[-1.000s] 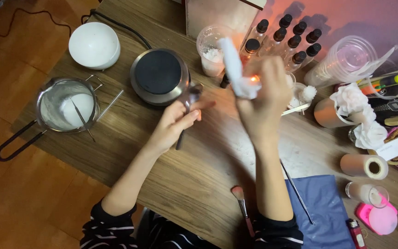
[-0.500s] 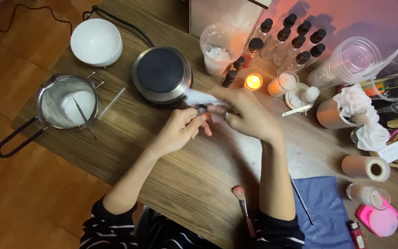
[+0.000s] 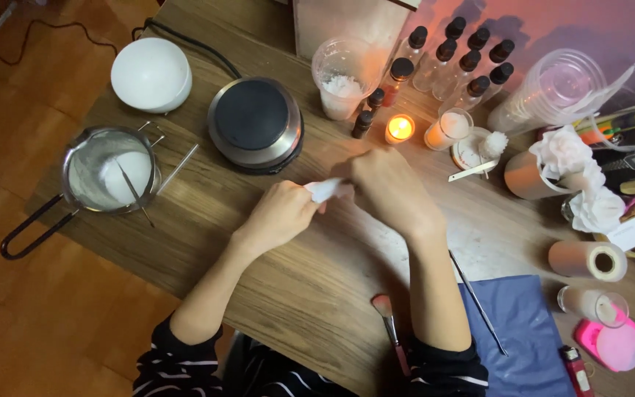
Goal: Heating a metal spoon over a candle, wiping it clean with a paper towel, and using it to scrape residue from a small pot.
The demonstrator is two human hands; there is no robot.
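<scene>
My left hand [image 3: 279,217] and my right hand [image 3: 387,190] meet over the middle of the wooden table [image 3: 310,287], just in front of a round black hot plate [image 3: 255,121]. A crumpled white tissue [image 3: 326,190] shows between them, pinched by the fingers of both hands. My right hand curls over one end of it and my left hand closes on the other. Anything else inside the fingers is hidden.
A metal pot of white wax [image 3: 112,173] and a white bowl [image 3: 151,73] sit at the left. Behind the hands are a lit candle [image 3: 400,129], a plastic cup [image 3: 341,77] and dark-capped bottles [image 3: 457,59]. A brush [image 3: 389,320], thin rod [image 3: 479,301] and blue cloth [image 3: 523,331] lie near.
My right hand came down from a raised position with the tissue and joined my left hand. The thin dark tool seen in my left hand before is now out of sight.
</scene>
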